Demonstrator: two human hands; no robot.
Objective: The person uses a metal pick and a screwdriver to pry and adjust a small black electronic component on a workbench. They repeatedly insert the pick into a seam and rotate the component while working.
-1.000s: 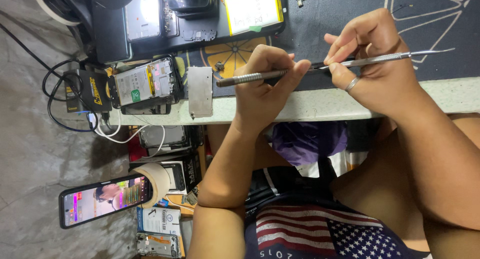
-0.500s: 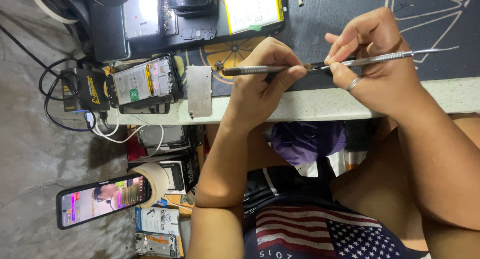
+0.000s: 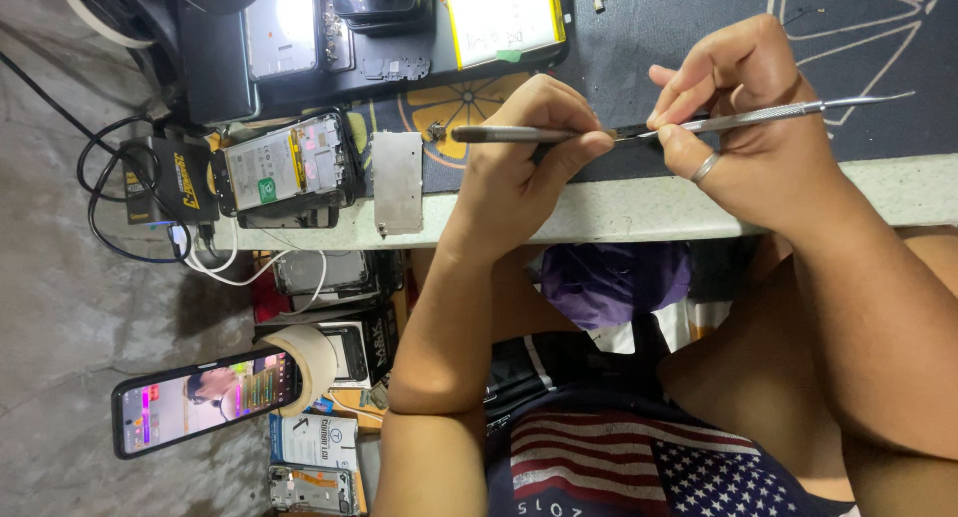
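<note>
Over the tabletop [image 3: 639,193] edge in the head view, we see the left hand [image 3: 519,158] with fingers clamped on a dark tool handle [image 3: 509,134], and the right hand [image 3: 743,118] pinching a thin metal spudger [image 3: 798,111]; both tools meet between them.

Left hand [image 3: 529,153] fingers curled in a pinch, right hand [image 3: 748,118] fingertips pinched, ring on one finger, both forearms bare, wrists close.

A pale-edged workbench [image 3: 639,206] carries a dark patterned mat [image 3: 699,38]; on it lie an opened phone [image 3: 284,168], a bare metal plate [image 3: 397,181], a yellow-edged battery [image 3: 502,18] and a black charger box [image 3: 160,183]
</note>
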